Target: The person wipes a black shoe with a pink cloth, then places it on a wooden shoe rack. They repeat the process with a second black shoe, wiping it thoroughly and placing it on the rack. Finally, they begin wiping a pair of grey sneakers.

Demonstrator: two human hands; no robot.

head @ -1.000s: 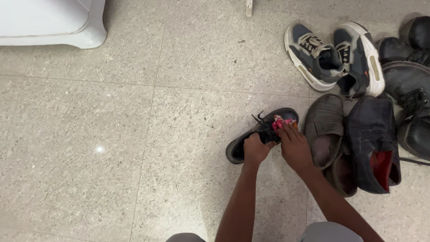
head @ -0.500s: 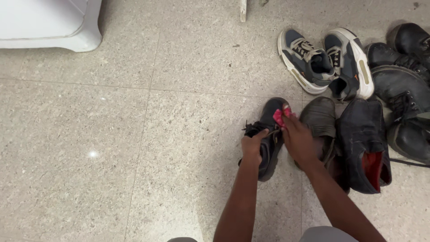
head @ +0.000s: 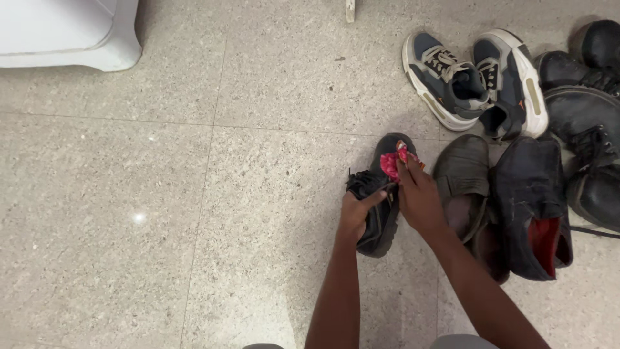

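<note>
View from above onto a floor (head: 194,194) of pale speckled stone tiles, with thin straight joints crossing it and a small glint of ceiling light on the left tile. At the upper left corner stands the rounded base of a white appliance (head: 64,35); at the top edge, the foot of a pale post (head: 350,10) meets the floor.

Centre right: a black lace-up shoe (head: 381,194) rests on the tile, toe pointing away from the person, just beside a row of other footwear. The left hand (head: 354,215) is clamped on the shoe's near side by the laces, fingers curled around its edge. The right hand (head: 418,197) presses a pink cloth (head: 392,164) against the toe part, fingers closed on the cloth. The two hands are close together, both on the same shoe.

Right of the shoe, touching one another: a worn grey-brown shoe (head: 462,174) and a dark slip-on with a red lining (head: 533,207). Above these lies a pair of navy-and-white sneakers (head: 475,81), one tipped on its side. Black boots (head: 588,123) crowd the right edge. Both forearms enter from the bottom edge of the view.
</note>
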